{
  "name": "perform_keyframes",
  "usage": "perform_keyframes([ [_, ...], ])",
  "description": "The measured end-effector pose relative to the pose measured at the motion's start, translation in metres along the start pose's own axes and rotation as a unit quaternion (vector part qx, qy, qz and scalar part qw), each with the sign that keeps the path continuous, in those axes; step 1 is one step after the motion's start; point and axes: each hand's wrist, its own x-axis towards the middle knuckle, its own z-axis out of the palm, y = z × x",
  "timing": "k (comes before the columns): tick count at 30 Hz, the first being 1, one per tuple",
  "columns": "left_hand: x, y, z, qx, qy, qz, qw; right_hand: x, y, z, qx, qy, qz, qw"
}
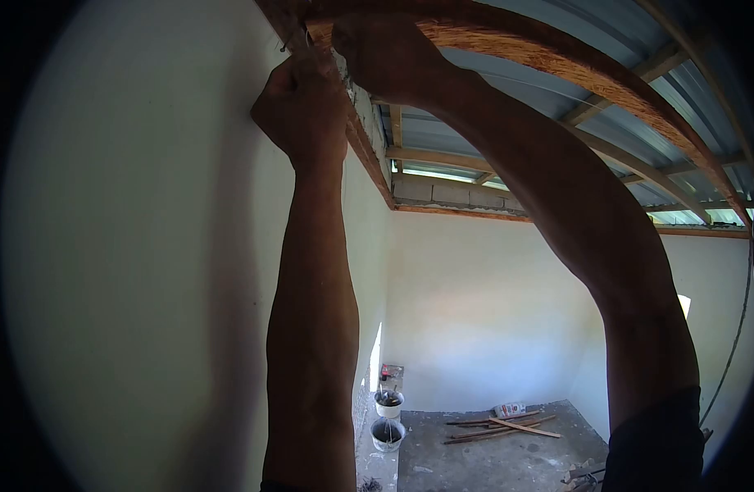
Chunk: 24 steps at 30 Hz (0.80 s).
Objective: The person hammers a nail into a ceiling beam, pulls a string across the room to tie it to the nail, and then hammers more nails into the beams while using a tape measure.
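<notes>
Both my arms reach up to where a wooden beam meets the wooden strip along the top of the wall. My left hand is closed, its fingers bent against the strip at the wall. What it pinches, if anything, is hidden. Close above it, a thin nail-like or wire-like piece sticks out, too small to name. My right hand is curled just under the beam, to the right of the left one. Its fingers are dark and turned away, so its contents do not show.
Metal roofing sheets on wooden battens lie overhead. A pale wall stands close on my left. Below on the concrete floor are two buckets, several wood strips and a whitish container. A cable hangs at right.
</notes>
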Motion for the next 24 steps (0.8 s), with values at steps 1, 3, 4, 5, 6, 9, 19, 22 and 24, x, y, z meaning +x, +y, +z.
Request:
perform_keyframes([
  [1,0.001,0.001,-0.001,-0.034,-0.001,-0.004,0.999,0.005,0.001,0.005,-0.014,-0.005,-0.009,1.000],
  [3,0.002,0.002,-0.003,-0.100,-0.001,-0.031,0.995,0.015,0.004,0.019,-0.041,-0.016,-0.026,0.999],
  [4,0.003,0.001,-0.002,-0.132,0.000,-0.052,0.990,0.016,0.006,0.023,-0.007,0.000,-0.046,0.999],
  [5,0.004,0.001,0.000,-0.165,0.001,-0.074,0.984,0.016,0.008,0.025,0.026,0.015,-0.065,0.997],
  [6,0.006,0.002,0.002,-0.163,0.008,-0.081,0.983,0.017,0.005,0.023,0.058,0.031,-0.086,0.994],
  [9,0.011,0.006,0.009,-0.179,0.026,-0.103,0.978,0.023,-0.003,0.016,-0.025,-0.048,-0.039,0.998],
  [19,0.015,-0.011,0.005,-0.310,0.056,-0.146,0.938,0.042,0.010,0.038,-0.004,-0.012,-0.093,0.996],
  [22,0.017,-0.008,0.005,-0.328,0.052,-0.151,0.931,0.047,0.008,0.038,-0.026,-0.011,-0.104,0.994],
  [24,0.019,-0.007,0.006,-0.337,0.058,-0.157,0.927,0.046,0.003,0.036,-0.021,0.017,-0.093,0.995],
])
